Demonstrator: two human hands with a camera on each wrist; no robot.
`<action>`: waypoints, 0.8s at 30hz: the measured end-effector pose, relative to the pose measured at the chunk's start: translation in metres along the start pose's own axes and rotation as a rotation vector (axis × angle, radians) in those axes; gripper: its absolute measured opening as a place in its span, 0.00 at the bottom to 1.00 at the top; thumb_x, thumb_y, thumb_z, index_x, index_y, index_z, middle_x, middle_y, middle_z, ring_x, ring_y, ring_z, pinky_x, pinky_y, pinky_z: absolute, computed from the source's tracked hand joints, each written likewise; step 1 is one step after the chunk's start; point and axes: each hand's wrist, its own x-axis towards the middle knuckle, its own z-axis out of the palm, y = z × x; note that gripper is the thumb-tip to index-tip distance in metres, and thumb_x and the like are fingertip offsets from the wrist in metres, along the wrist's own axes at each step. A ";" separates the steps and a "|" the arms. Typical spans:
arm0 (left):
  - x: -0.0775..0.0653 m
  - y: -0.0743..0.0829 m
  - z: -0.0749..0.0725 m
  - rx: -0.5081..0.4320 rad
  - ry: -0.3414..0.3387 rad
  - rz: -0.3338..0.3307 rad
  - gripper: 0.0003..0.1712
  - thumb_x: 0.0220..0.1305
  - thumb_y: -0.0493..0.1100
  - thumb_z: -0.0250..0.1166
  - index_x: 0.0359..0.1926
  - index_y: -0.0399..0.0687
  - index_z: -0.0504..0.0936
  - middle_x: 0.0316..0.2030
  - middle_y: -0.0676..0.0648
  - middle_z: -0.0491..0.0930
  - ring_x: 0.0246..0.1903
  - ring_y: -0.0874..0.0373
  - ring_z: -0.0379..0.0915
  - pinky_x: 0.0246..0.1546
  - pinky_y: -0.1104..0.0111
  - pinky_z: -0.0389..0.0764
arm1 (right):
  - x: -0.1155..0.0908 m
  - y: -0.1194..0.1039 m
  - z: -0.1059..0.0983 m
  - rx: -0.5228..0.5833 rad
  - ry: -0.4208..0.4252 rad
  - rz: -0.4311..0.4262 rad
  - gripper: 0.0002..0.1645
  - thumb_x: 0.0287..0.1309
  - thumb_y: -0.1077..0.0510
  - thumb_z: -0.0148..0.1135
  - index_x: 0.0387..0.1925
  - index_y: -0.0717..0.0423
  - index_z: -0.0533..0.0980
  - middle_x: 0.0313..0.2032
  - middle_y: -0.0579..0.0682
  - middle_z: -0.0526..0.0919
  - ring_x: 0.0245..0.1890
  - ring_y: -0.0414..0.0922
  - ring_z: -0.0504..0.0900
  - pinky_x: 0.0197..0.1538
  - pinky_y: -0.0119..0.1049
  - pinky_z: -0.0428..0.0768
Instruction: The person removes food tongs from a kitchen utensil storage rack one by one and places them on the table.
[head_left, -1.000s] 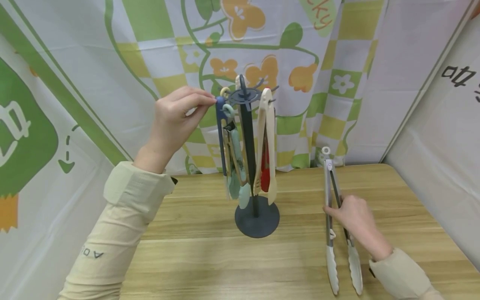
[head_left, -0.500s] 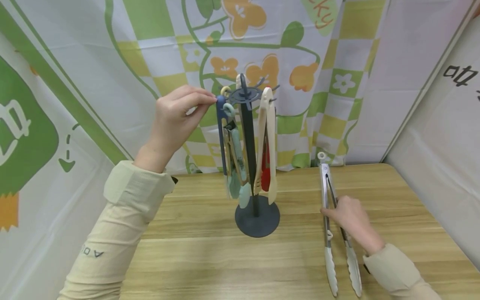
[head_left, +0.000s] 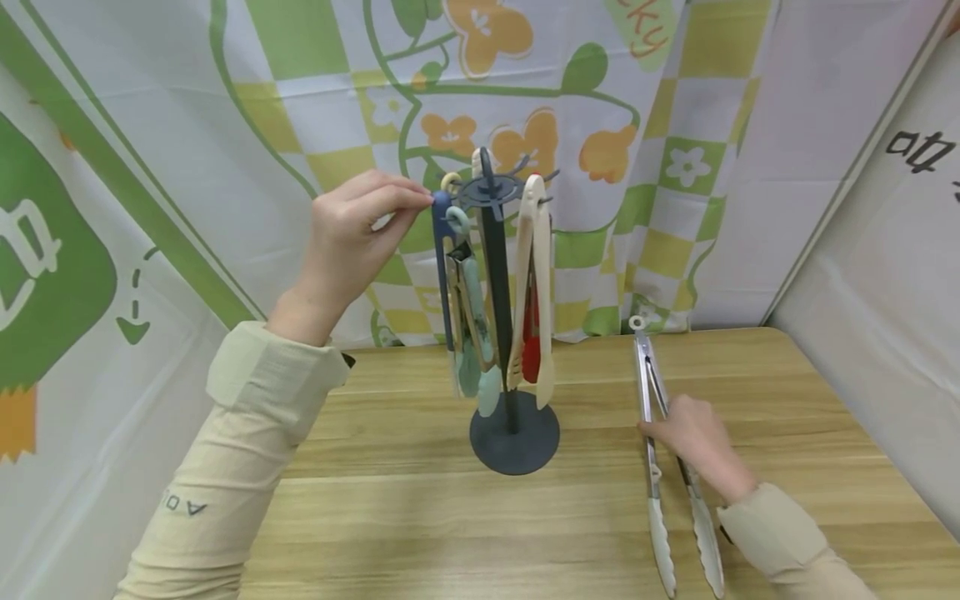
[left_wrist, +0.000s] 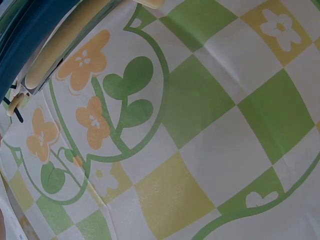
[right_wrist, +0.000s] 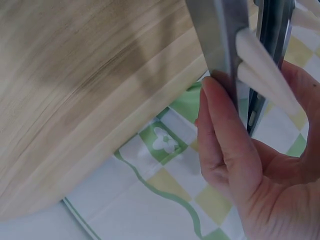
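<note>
At the rack's upper left, my left hand (head_left: 352,233) pinches the top end of the blue tongs (head_left: 442,229), which hang upright against the rack (head_left: 513,446). Long metal tongs with white scalloped tips (head_left: 660,533) are in my right hand (head_left: 697,437), thumb on one arm and fingers by the other, their two arms spread. The right wrist view has the fingertips (right_wrist: 220,95) against the metal arm, beside a white catch (right_wrist: 262,70). Along the top left of the left wrist view run the blue tongs (left_wrist: 30,35); the left hand is mostly hidden there.
Mint green tongs (head_left: 472,308), cream tongs (head_left: 534,283) and a red-tipped utensil (head_left: 531,342) hang on the dark rack's hooks. Behind the wooden table (head_left: 390,517) hangs a patterned curtain (head_left: 667,208). Pale walls stand at both sides.
My right hand has shifted a little to the left with the metal tongs, and their ring end has come lower. The left hand stays at the blue tongs.
</note>
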 end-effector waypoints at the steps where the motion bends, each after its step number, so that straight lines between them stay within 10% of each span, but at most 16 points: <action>1: 0.000 0.000 0.000 -0.001 0.002 0.001 0.04 0.55 0.28 0.62 0.26 0.34 0.83 0.28 0.41 0.82 0.30 0.50 0.78 0.34 0.68 0.78 | 0.001 0.000 0.000 -0.001 -0.007 0.002 0.22 0.45 0.48 0.65 0.13 0.56 0.67 0.12 0.47 0.65 0.12 0.41 0.63 0.13 0.30 0.65; 24: 0.000 0.001 -0.001 0.003 -0.002 -0.002 0.04 0.55 0.28 0.62 0.27 0.34 0.83 0.28 0.41 0.82 0.30 0.50 0.78 0.35 0.68 0.79 | 0.015 0.000 0.015 0.010 -0.079 0.064 0.20 0.44 0.50 0.66 0.16 0.58 0.68 0.14 0.48 0.66 0.15 0.42 0.65 0.14 0.30 0.66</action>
